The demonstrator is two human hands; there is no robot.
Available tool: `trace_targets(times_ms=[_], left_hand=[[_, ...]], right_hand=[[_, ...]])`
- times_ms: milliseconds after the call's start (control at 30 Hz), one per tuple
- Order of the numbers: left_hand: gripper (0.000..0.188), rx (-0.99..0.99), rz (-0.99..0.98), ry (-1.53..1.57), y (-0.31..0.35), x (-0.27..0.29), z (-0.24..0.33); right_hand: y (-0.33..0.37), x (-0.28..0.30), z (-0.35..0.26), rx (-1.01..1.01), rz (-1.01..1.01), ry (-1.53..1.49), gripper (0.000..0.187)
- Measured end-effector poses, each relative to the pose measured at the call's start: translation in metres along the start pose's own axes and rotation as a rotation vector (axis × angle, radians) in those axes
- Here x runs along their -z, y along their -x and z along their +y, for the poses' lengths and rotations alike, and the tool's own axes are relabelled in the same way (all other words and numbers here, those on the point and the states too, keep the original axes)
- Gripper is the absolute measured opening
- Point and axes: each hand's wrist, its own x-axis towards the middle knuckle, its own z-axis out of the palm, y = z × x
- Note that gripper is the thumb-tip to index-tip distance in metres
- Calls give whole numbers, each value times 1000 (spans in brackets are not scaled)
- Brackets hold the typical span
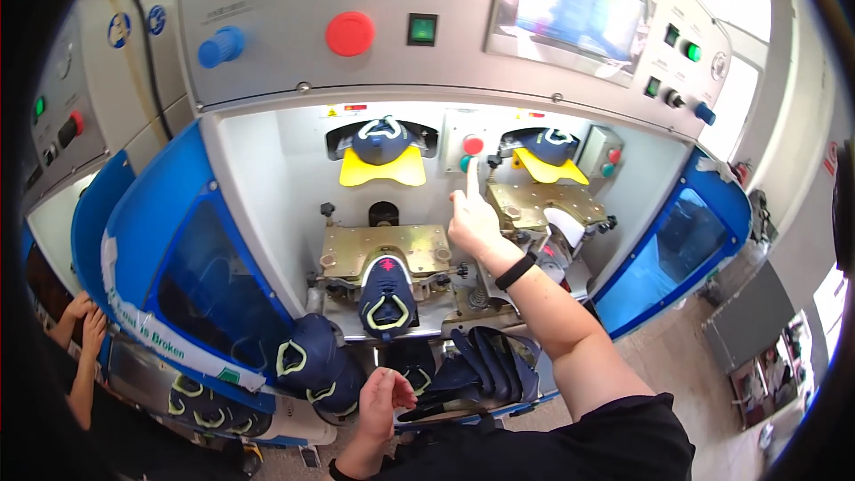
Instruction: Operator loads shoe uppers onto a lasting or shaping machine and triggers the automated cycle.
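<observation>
My right hand reaches into the machine, a dark band on its wrist. Its index finger points straight up at the green button beneath a red one; whether it touches cannot be told. The other fingers are folded, holding nothing. Low in front, my left hand is empty, its fingers loosely curled but apart. A navy shoe upper with a pale green collar sits on the left lower metal fixture. Two more navy uppers, left and right, hang on upper moulds above yellow pads.
Blue doors, left and right, flank the chamber. Navy uppers and a stack of dark navy pieces lie along the front edge. Overhead is a control panel. Another person's hands are at far left.
</observation>
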Motion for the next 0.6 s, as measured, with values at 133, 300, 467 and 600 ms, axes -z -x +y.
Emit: trace_targets(times_ms=[133,300,467,600], left_hand=[[27,45,-97,17,-13,-10,-5],[28,145,-257,-3,-27,-35,-16],[28,189,-329,-15,-27,-31,-19],[22,222,-247,2,-27,-18,-21]], right_hand=[[-6,29,14,63,-253,112,18],[-5,29,22,64,-433,283,14],[-16,49,9,-20,-369,219,18],[-53,84,86,-51,350,183,17]])
